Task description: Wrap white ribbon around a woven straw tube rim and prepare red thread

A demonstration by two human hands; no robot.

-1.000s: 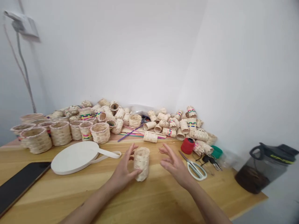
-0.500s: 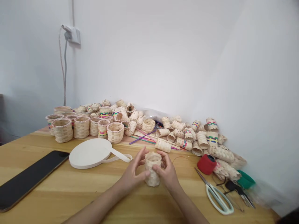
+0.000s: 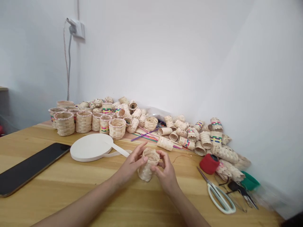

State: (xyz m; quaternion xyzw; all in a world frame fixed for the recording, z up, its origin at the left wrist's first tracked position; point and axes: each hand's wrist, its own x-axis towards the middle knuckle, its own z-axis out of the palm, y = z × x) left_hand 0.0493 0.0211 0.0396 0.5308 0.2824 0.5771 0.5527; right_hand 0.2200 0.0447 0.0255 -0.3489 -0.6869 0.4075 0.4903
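Looking over the wooden tabletop, we find it pale-grained, running back to a white wall with a power socket at the far left. Pink-rimmed woven baskets stand at the far left, and a heap of plainer woven tubes lies at the far right, with coloured strips between them. A smartphone and a roll of white tape lie on the left; on the right are a red thread spool and pale-handled scissors. Compared with half a second ago, when it stood upright, the small woven basket now leans, its mouth tipped to the right, and we see farther into it. The left thumb has come up to the rim. We have the basket in the near middle, clasped between the left hand and the right hand, fingers curled about its upper part; whether its base touches the wood, we cannot tell. It is plain, straw-coloured and cylindrical, open at the top, with no coloured bands on the side we see.
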